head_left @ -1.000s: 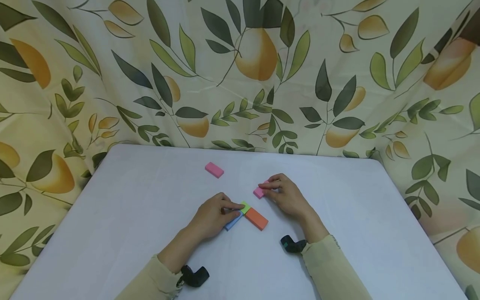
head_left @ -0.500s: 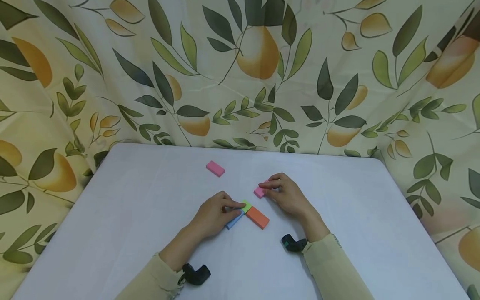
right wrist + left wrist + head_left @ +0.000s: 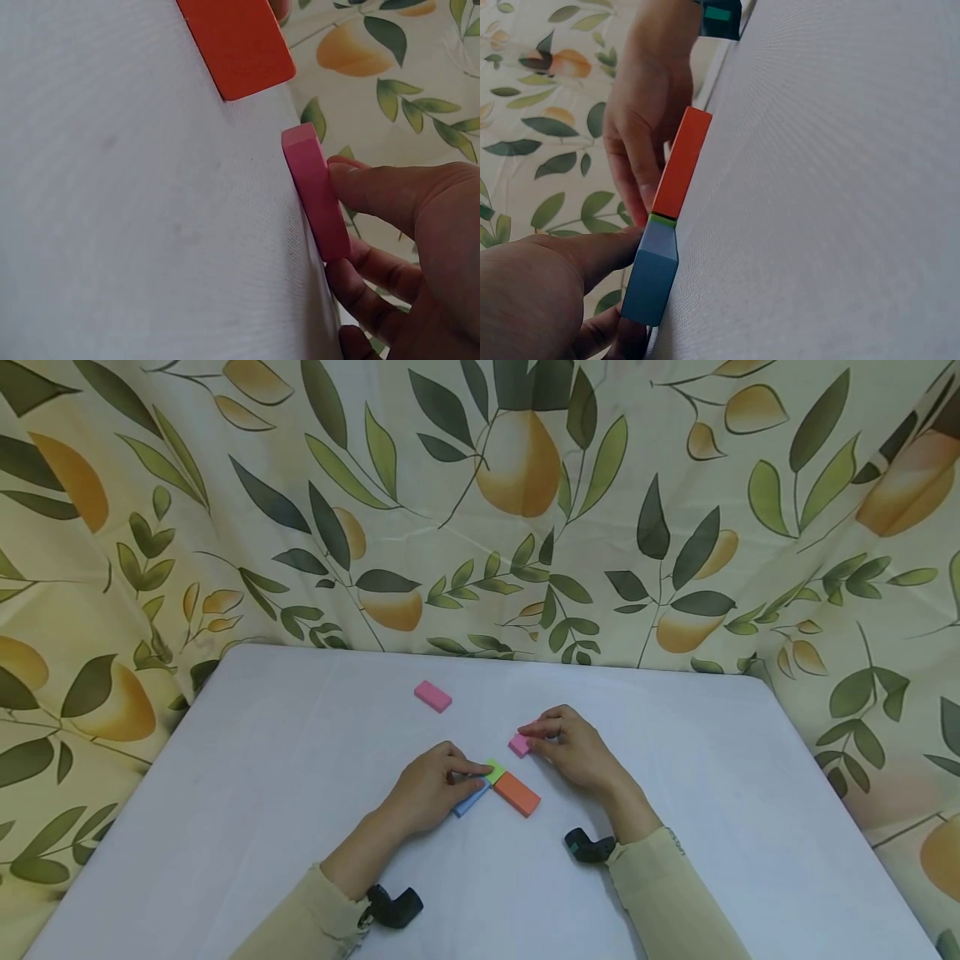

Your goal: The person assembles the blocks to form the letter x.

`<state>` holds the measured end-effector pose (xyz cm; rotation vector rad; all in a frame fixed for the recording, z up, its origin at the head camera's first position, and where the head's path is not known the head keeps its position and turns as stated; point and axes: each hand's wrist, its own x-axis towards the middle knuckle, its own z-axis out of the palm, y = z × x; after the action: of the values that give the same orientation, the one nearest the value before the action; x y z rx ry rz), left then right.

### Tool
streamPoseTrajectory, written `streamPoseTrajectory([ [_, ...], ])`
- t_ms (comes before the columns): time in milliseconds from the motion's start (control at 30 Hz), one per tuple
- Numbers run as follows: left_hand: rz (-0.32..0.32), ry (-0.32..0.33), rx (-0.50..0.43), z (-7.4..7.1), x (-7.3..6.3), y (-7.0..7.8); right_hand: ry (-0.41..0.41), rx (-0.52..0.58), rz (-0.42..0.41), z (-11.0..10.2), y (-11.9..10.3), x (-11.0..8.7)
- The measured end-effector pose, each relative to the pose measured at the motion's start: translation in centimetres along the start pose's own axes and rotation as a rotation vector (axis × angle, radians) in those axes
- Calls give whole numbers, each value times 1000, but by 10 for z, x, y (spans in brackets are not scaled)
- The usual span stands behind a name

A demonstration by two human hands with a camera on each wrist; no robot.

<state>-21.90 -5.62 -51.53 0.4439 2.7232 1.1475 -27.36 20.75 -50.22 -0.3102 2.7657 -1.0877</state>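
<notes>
My left hand [image 3: 429, 787] grips a blue block [image 3: 471, 798], the thumb and fingers on either side of it in the left wrist view. One of its fingertips rests at a small green block [image 3: 496, 769]. An orange block [image 3: 517, 794] lies against the green one, slanting away to the lower right. To the upper right, my right hand [image 3: 576, 750] pinches a pink block [image 3: 319, 196] low on the table, mostly covered by fingers in the head view. A gap separates this pink block from the orange one.
A second pink block [image 3: 432, 696] lies alone near the back of the white-covered table [image 3: 300, 727]. Behind the table hangs a leaf-and-fruit patterned curtain [image 3: 465, 552]. A small black camera sits on each wrist, the left one [image 3: 395, 907] close to the tabletop.
Everything in the head view shifts very slightly right and up together. Both hands keep their places relative to the blocks.
</notes>
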Motion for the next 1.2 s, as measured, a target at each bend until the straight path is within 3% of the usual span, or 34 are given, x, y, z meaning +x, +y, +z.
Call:
streamPoseTrajectory([
  [667, -12, 2, -19, 1, 0, 3, -11, -6, 9, -1, -1, -3],
  [1200, -10, 2, -24, 0, -1, 3, -20, -29, -28, 0, -8, -4],
])
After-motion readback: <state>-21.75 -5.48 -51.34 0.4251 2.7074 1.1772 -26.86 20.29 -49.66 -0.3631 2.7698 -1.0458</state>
